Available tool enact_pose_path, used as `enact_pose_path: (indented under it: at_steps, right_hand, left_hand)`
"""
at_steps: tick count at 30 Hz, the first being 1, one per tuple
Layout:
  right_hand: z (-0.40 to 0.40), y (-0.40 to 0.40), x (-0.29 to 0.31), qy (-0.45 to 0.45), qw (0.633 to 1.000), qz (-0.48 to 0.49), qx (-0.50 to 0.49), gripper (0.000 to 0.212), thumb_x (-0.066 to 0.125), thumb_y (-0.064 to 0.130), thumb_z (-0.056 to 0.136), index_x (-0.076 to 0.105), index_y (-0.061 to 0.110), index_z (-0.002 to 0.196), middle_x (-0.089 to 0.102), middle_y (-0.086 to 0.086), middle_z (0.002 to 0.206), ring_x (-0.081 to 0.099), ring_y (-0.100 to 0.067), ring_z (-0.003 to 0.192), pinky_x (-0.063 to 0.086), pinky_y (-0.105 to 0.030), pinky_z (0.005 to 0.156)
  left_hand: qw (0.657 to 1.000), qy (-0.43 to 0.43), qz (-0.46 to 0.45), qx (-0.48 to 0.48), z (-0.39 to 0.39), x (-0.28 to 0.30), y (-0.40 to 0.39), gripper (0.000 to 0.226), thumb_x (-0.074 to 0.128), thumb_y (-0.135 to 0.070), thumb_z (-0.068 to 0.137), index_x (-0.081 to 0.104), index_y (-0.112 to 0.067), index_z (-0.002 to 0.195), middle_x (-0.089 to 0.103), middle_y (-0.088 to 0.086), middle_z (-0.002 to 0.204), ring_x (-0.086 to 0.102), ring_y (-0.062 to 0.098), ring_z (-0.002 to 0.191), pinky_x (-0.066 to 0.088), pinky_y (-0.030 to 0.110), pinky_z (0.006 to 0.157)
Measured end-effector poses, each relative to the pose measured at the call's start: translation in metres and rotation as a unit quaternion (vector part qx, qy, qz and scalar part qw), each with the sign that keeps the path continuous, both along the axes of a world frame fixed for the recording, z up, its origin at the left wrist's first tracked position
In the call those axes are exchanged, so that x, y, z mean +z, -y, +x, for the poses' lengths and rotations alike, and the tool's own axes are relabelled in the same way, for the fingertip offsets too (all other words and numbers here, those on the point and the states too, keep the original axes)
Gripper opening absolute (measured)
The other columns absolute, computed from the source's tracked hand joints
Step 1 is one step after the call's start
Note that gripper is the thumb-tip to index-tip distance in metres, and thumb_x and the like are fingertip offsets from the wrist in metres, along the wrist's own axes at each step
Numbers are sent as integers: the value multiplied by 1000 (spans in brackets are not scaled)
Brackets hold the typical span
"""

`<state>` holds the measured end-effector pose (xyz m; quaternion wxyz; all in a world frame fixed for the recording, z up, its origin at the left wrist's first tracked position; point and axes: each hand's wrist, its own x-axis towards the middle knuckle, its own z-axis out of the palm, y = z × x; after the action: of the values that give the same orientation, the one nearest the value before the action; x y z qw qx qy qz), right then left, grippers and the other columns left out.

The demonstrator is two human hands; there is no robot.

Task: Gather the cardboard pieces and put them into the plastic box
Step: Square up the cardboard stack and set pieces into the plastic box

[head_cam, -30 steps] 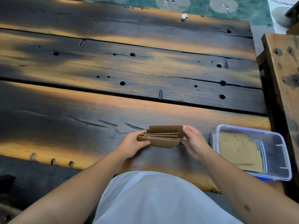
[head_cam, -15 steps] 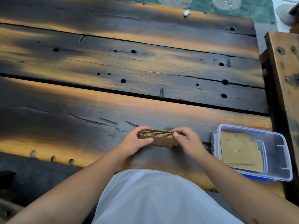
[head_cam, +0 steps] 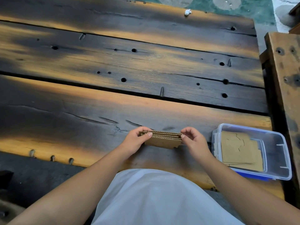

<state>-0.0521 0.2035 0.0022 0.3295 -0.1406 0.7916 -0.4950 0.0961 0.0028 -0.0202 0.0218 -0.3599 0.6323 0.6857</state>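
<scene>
A small stack of brown cardboard pieces [head_cam: 163, 140] stands on edge on the dark wooden table [head_cam: 113, 95], near its front edge. My left hand [head_cam: 135, 141] grips the stack's left end with thumb and fingers. At the right end, my right hand [head_cam: 194, 141] pinches it with its fingertips. The clear plastic box [head_cam: 276, 153] with a blue base sits open to the right, close to my right wrist. Several flat cardboard pieces [head_cam: 238, 150] lie inside it.
A wooden bench or beam [head_cam: 285, 75] runs along the table's right side. A small white scrap [head_cam: 187, 12] lies near the far edge. Green patterned floor shows beyond the table. My white clothing fills the lower middle.
The loosely fanned stack was pressed together and set upright on the table. My right hand shifted from a flat grip to a fingertip pinch at the right end.
</scene>
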Motion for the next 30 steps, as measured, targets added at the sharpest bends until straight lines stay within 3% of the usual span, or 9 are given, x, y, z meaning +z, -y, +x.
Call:
enact_pose_path:
  at_steps: [3, 5, 9, 12, 15, 19, 23, 27, 30]
  right_hand:
    - [-2, 0, -3, -37, 998, 16, -38, 21, 63, 11, 89, 61, 32, 90, 64, 4, 91, 61, -15, 88, 52, -29, 74]
    - [-2, 0, -5, -15, 999, 6, -44, 21, 62, 9, 89, 60, 30, 89, 63, 3, 85, 60, -16, 82, 50, -27, 70]
    - [0, -2, -6, -3, 1000, 3, -1, 30, 60, 0, 89, 59, 30, 93, 65, 0, 91, 62, -19, 88, 53, -32, 78]
    - [-1, -2, -1, -28, 999, 0, 21, 33, 66, 4, 87, 54, 34, 96, 66, 5, 94, 63, -9, 90, 51, -21, 79]
    - [-3, -4, 4, -80, 992, 44, 88, 32, 69, 12, 87, 51, 37, 95, 66, 12, 94, 62, -2, 88, 49, -14, 73]
    - [-5, -6, 6, -220, 953, 87, 189, 23, 63, 13, 91, 60, 26, 110, 65, 11, 96, 60, -8, 86, 47, -19, 73]
    - [-10, -2, 9, -325, 916, 41, 234, 16, 58, 7, 93, 67, 12, 105, 60, 7, 93, 54, -10, 86, 42, -21, 74]
    - [-18, -6, 15, -278, 943, 42, 176, 16, 56, 5, 93, 62, 20, 91, 57, 8, 83, 51, -3, 75, 37, -10, 70]
    - [-25, -8, 24, -98, 995, -21, -2, 24, 51, 4, 96, 58, 25, 86, 65, 2, 81, 62, -1, 72, 47, -15, 71]
  left_hand:
    - [1000, 6, 3, -4, 0, 0, 1, 12, 68, -31, 85, 70, -25, 96, 66, -12, 85, 58, 2, 79, 46, 32, 82]
    - [1000, 11, 7, -7, -1, 0, 1, 18, 67, -38, 80, 70, -29, 96, 67, -14, 86, 60, 3, 82, 48, 34, 86]
    - [1000, 5, 9, -26, 0, 3, 1, 12, 65, -35, 84, 69, -35, 95, 69, -19, 86, 62, -2, 84, 49, 35, 92]
    - [999, 21, -7, -28, 1, 5, 1, 11, 65, -32, 89, 65, -36, 99, 67, -9, 100, 61, 9, 98, 48, 39, 100]
    - [999, 14, -18, -47, 1, 6, 2, 14, 63, -31, 90, 66, -29, 104, 68, -4, 99, 61, 12, 93, 47, 42, 97]
    - [998, 12, -25, -64, 2, 6, 4, 29, 65, -36, 86, 65, -22, 112, 69, 8, 108, 62, 26, 100, 46, 45, 97]
    - [999, 4, 6, -39, 0, 3, 4, 12, 66, -25, 88, 71, -30, 97, 70, -8, 90, 62, 9, 86, 47, 35, 87]
    - [999, -11, 20, -44, 0, 7, 3, 22, 62, -18, 92, 74, -37, 92, 72, -18, 86, 63, -2, 84, 49, 20, 79]
    - [998, -19, 18, -48, -1, 7, 3, 16, 59, -16, 94, 72, -25, 97, 70, -19, 81, 60, -4, 75, 45, 15, 70]
